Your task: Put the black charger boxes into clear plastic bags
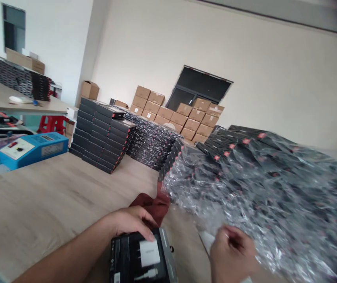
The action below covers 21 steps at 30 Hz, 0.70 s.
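My left hand (131,222) rests on the top edge of a black product box (140,257) that lies flat on the wooden table (47,204), its fingers curled over the box's edge. A white charger is pictured on the box. My right hand (233,253) is at the lower right, fingers pinched on a clear plastic sleeve (208,239) at the foot of a big heap of plastic-wrapped black boxes (259,184). A dark red cloth (156,204) lies just beyond my left hand.
Stacks of black boxes (102,133) stand at the table's middle, with more wrapped ones (150,143) behind. A blue machine (32,148) sits at the left. Brown cartons (174,114) are piled against the far wall. A red stool (52,124) stands beyond the table.
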Tool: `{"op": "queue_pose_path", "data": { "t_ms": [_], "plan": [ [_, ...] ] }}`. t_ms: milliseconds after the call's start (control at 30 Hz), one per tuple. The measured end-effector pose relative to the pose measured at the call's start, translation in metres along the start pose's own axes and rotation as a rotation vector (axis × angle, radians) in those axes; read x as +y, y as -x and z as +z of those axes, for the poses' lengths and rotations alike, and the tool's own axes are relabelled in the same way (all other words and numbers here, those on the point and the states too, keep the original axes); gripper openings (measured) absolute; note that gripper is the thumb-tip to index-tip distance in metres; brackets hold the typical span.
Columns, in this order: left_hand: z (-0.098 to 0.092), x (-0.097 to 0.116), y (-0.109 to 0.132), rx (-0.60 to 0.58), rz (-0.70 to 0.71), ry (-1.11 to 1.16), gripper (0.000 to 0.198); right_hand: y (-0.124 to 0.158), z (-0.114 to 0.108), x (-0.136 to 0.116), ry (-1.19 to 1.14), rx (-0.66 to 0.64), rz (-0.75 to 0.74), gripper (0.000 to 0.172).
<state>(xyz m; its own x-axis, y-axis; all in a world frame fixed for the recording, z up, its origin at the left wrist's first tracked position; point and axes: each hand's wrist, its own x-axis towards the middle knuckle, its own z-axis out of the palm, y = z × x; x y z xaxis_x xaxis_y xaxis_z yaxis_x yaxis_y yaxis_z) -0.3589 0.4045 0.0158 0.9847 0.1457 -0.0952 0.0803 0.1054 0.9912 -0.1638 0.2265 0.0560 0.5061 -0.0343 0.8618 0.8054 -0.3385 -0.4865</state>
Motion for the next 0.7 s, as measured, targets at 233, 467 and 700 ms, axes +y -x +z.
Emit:
{"op": "queue_pose_path", "data": {
  "t_ms": [233, 467, 700],
  "plan": [
    [-0.003, -0.006, -0.006, 0.015, 0.032, 0.028, 0.061, 0.042, 0.030, -0.021, -0.142, -0.797, -0.289, 0.016],
    [-0.005, -0.019, -0.017, 0.105, 0.059, 0.255, 0.091, 0.059, 0.046, -0.012, -0.293, -0.967, -0.094, 0.010],
    [-0.001, -0.016, -0.017, 0.041, 0.116, 0.287, 0.082, 0.060, 0.046, -0.011, -0.454, -1.013, 0.157, 0.017]
  ]
}}
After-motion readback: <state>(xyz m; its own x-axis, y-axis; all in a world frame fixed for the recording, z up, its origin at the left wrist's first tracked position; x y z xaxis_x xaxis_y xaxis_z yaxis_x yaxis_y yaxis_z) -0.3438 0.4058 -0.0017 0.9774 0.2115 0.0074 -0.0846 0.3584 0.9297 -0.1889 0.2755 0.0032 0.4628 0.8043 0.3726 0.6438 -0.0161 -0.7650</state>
